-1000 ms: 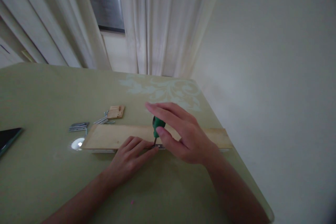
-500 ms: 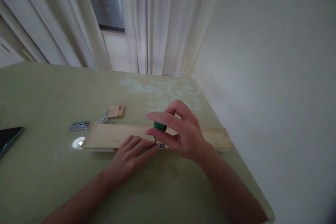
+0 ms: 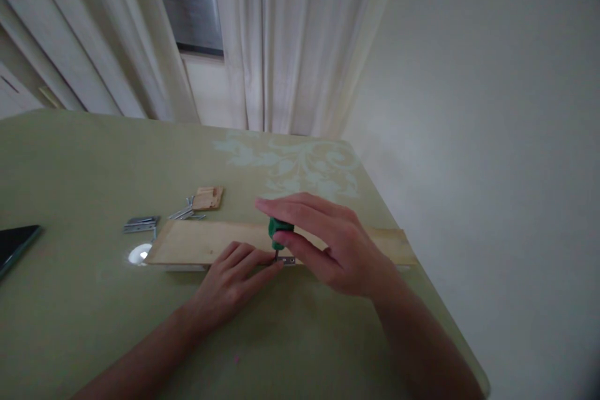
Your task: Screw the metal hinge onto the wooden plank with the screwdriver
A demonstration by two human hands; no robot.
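Observation:
My right hand grips a green-handled screwdriver between thumb and fingers, the palm side over its top. The screwdriver stands nearly upright. Its thin shaft goes down to a small metal plate with holes, at the near edge of a long wooden board. My left hand lies on the board's front edge with fingers stretched out, and its thumb and index fingertip touch the plate's left end. Whether a screw is under the tip is too small to tell.
Behind the board's left part lie several screws and a small wooden piece. Stacked metal plates lie farther left. A dark flat device is at the left edge of the green table. A wall borders the right side.
My right hand has turned about the screwdriver, its fingers opening flatter and its wrist shifting right and down. More of the green handle shows. The left hand and board have stayed put.

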